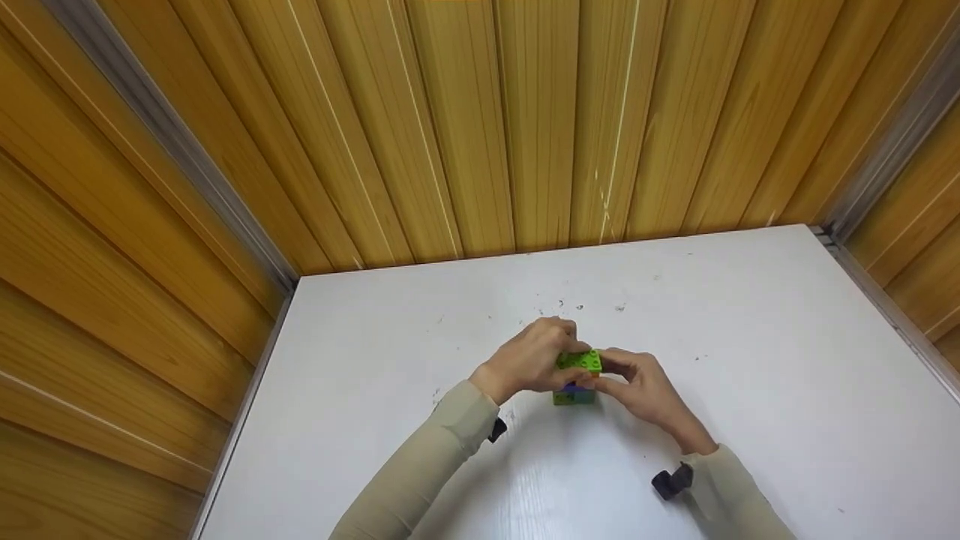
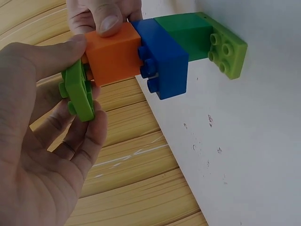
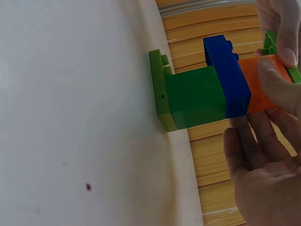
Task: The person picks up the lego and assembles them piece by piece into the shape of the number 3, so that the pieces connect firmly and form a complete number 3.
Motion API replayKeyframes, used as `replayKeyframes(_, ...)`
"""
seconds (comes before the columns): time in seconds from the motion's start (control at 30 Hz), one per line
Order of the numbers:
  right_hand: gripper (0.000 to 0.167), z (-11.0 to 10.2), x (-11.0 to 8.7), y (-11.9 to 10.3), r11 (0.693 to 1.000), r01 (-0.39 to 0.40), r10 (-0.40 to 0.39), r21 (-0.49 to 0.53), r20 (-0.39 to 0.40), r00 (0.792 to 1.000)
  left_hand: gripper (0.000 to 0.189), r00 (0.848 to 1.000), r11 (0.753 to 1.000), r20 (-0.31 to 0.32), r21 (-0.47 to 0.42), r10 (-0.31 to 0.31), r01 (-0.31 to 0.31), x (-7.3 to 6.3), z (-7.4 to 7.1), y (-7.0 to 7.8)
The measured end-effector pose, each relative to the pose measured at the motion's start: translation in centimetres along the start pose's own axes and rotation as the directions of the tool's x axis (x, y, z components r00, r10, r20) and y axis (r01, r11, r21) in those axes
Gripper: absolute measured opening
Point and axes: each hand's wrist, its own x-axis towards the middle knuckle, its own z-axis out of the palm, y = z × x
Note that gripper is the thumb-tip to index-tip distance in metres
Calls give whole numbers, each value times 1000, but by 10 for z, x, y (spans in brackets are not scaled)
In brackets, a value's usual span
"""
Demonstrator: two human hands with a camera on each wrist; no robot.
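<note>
A stack of toy building bricks stands on the white table, both hands at its upper end. Its base is a flat lime-green brick (image 2: 230,52), with a dark green brick (image 3: 195,96) on it. Above those come a blue brick (image 2: 170,61) that juts out to one side and an orange brick (image 2: 115,54). My left hand (image 1: 531,356) pinches a thin lime-green plate (image 2: 79,92) between thumb and fingers, slightly tilted at the orange brick's studs. My right hand (image 1: 641,384) holds the orange brick, its thumb pressed on one face.
The white table (image 1: 375,360) has small dark marks and scuffs on its surface. Wood-patterned panels (image 1: 465,127) rise behind it and along both sides. A black camera mount (image 1: 671,480) sits on the right wrist, another dark piece (image 1: 497,430) on the left.
</note>
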Motion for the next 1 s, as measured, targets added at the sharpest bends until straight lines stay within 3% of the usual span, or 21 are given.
replayKeyframes(0.57, 34, 0, 2, -2, 1000, 21, -21, -16, -6, 1000, 25, 999, 1000, 40, 15, 7, -7, 4, -8, 0)
replayKeyframes(1.0, 35, 0, 0, -2, 999, -2, 2, -33, -9, 1000, 27, 998, 999, 35, 9, -51, 51, 2, -4, 5)
